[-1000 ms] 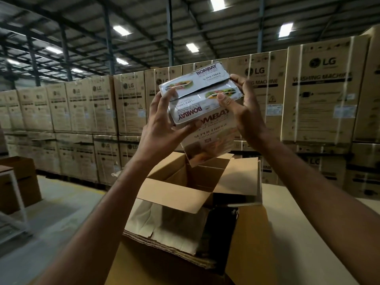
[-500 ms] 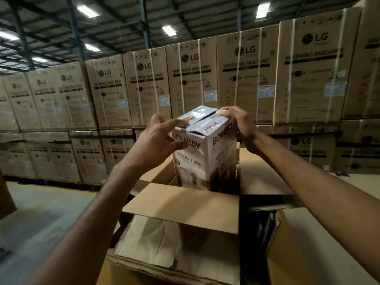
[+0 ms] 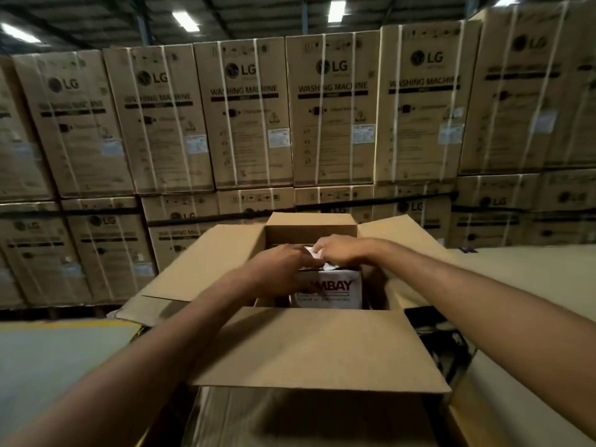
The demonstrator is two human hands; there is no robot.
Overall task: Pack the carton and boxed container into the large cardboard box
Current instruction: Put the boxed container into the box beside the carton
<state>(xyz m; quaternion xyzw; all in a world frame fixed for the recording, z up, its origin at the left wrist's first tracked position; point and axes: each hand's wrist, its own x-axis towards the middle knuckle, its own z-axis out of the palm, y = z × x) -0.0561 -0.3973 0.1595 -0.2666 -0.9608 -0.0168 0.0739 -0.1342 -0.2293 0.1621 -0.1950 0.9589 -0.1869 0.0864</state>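
Carton [image 3: 329, 290] now down inside large box [image 3: 309, 346]

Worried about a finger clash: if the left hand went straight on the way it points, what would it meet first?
Probably the white top flap of the carton, then the right hand holding it. The left hand points straight at them over the large cardboard box; blur hides any gap.

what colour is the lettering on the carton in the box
Dark, on the white side of the carton; head view.

stacked washing machine boxes [image 3: 332, 108] behind
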